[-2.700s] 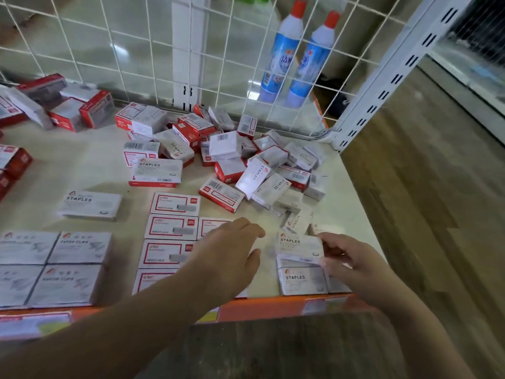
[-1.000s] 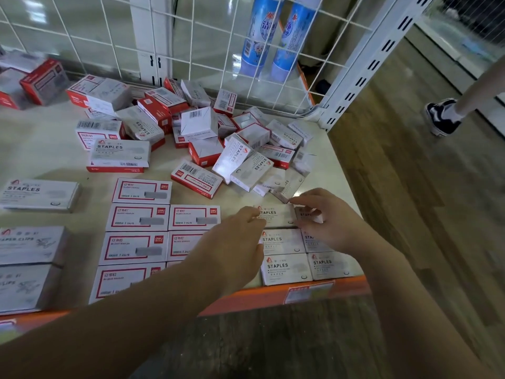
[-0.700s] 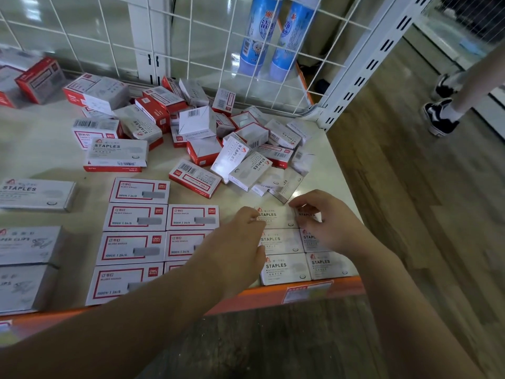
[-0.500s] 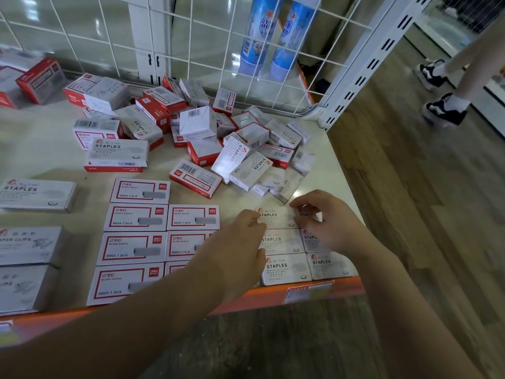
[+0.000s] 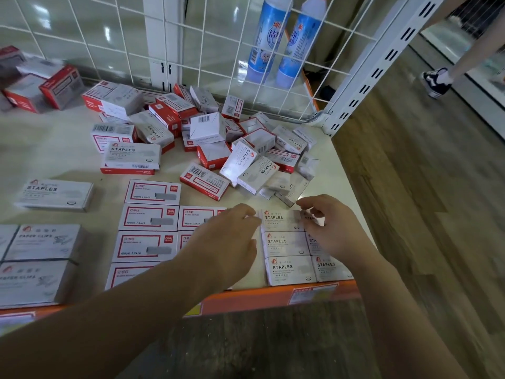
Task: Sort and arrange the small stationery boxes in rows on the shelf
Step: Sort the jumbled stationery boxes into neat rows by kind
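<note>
While both hands have stayed over the near grid of white staples boxes (image 5: 284, 243), the right hand (image 5: 332, 228), fingers loosely curled, has lifted slightly off its small box (image 5: 314, 218); the left hand (image 5: 226, 242) rests flat alongside. That row looks set; the unsorted heap (image 5: 232, 143) waits beyond.

Bare shelf (image 5: 49, 157) surface lies open toward the left edge. A jumbled box pile (image 5: 218, 140) blocks the back right corner, against the wire grid (image 5: 218, 50).
</note>
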Demonstrator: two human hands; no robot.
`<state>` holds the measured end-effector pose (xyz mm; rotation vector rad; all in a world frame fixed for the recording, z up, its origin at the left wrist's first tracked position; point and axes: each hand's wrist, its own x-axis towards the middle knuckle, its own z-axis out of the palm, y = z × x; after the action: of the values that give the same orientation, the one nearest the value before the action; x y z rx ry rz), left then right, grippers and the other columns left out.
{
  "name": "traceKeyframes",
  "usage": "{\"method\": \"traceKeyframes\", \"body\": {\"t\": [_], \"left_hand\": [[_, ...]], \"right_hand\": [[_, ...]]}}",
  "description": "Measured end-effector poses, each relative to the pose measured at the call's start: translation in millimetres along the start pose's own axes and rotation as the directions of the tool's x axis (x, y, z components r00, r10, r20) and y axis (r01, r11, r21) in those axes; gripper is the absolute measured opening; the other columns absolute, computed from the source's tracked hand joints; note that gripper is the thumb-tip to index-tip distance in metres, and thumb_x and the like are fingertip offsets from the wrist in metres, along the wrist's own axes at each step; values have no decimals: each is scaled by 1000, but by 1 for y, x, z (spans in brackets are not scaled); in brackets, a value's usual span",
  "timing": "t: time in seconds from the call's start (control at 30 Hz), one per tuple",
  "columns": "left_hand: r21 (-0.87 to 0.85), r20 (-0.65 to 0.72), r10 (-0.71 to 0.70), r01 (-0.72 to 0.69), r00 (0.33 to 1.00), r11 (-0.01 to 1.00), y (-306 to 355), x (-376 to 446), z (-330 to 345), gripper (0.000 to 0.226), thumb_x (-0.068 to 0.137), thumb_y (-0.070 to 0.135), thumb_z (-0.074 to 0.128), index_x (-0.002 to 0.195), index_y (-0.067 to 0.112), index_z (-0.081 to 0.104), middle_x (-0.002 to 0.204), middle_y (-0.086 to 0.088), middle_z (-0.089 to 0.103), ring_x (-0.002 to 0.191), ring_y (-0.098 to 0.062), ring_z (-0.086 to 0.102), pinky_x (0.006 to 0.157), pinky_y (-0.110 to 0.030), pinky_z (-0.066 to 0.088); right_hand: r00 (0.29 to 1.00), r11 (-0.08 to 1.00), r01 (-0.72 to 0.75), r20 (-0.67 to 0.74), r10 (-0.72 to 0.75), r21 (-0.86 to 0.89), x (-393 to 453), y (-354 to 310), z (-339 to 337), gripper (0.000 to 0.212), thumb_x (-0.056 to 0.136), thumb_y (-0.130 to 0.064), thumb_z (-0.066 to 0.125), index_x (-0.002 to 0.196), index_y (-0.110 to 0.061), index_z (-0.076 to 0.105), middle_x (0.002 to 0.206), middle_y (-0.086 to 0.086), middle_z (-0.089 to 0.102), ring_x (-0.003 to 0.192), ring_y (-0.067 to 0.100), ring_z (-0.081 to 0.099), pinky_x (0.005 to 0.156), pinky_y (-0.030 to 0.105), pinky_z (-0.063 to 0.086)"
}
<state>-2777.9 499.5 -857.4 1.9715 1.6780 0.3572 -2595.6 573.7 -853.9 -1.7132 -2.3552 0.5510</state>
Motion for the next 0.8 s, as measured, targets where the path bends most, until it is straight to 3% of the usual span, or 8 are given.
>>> {"method": "traceKeyframes", "body": {"t": [0.2, 0.4, 0.47, 0.57, 0.67, 0.8], "left_hand": [[-2, -112, -92, 93, 989, 996, -20, -14, -15, 39, 96, 31, 44, 135, 30, 40, 140, 14, 39, 124, -5, 39, 99, -22, 36], [85, -160, -208, 223, 965, 971, -48, -28, -29, 39, 96, 31, 42, 134, 28, 37, 137, 11, 39, 124, -9, 37, 103, -27, 33], [112, -168, -236, 257, 957, 960, -58, -33, -34, 37, 96, 31, 41, 133, 27, 38, 135, 10, 40, 122, -9, 37, 101, -27, 34], [121, -166, -272, 293, 948, 948, -68, -39, -39, 39, 96, 31, 40, 135, 27, 35, 138, 10, 38, 126, -10, 34, 104, -28, 33], [135, -134, -261, 279, 956, 951, -75, -43, -42, 46, 98, 31, 36, 142, 28, 26, 148, 11, 27, 136, -10, 23, 111, -30, 23], [123, -101, -231, 242, 968, 962, -80, -44, -42, 49, 99, 33, 33, 145, 29, 19, 153, 12, 19, 140, -9, 16, 113, -29, 18]], "right_hand": [[992, 994, 76, -107, -68, 76, -2, -23, 4, 25, 86, -10, 61, 111, -16, 64, 94, -8, 57, 79, 2, 45, 68, 2, 32], [980, 977, 180, -112, -167, 114, 4, -64, 25, 19, 86, -10, 62, 104, -14, 67, 86, -6, 56, 73, 5, 47, 73, 17, 39], [971, 968, 222, -117, -208, 119, 7, -76, 32, 18, 85, -9, 61, 101, -14, 68, 84, -7, 55, 71, 1, 45, 70, 16, 38], [961, 954, 269, -96, -258, 133, 12, -96, 40, 18, 87, -10, 59, 102, -14, 69, 89, -5, 59, 73, 0, 47, 70, 14, 38], [963, 956, 267, -60, -262, 121, 19, -110, 48, 21, 90, -13, 56, 108, -14, 66, 97, 2, 62, 86, 13, 52, 79, 27, 44], [975, 974, 222, -28, -220, 50, 32, -115, 57, 26, 92, -21, 54, 117, -16, 60, 106, 1, 60, 92, 10, 50, 80, 23, 41]]}}
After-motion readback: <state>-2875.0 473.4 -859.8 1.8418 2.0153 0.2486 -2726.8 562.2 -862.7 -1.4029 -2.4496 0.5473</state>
